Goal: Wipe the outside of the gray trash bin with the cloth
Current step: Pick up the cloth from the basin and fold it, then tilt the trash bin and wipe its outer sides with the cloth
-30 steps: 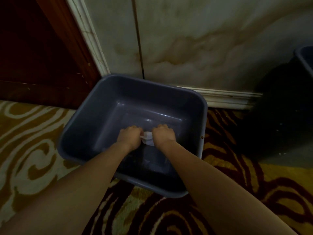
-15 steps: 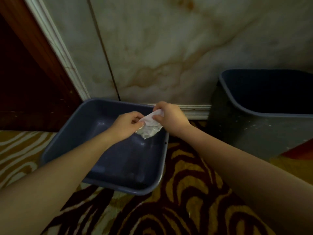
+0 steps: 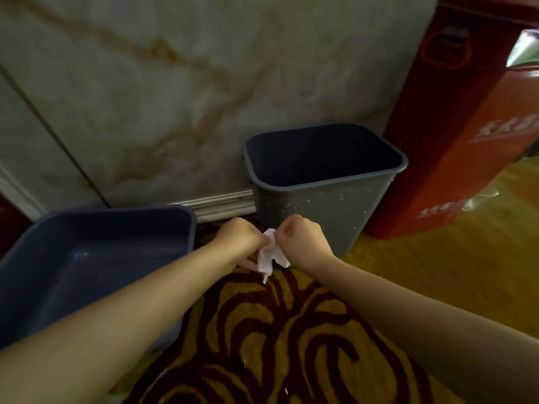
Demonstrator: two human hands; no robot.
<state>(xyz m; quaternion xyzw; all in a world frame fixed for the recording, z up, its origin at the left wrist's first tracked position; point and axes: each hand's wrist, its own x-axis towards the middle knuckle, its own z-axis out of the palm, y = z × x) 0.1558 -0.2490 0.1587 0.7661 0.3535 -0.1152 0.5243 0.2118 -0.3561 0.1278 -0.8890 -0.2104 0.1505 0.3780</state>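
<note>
The gray trash bin (image 3: 335,205) stands upright against the marble wall, open at the top, its front wall speckled with light spots. A small white cloth (image 3: 269,253) hangs crumpled between my two hands, just in front of the bin's lower front wall. My left hand (image 3: 237,242) grips the cloth's left side in a fist. My right hand (image 3: 302,237) pinches its upper right edge. Neither hand nor the cloth touches the bin.
A blue-gray plastic basin (image 3: 96,258) sits on the patterned carpet (image 3: 277,330) at the left, under my left forearm. A tall red box (image 3: 455,141) stands right of the bin. A white baseboard (image 3: 224,205) runs along the wall.
My hands lifted the cloth out of the basin and carried it right, in front of the trash bin. The view swung right, bringing the bin and red box into sight.
</note>
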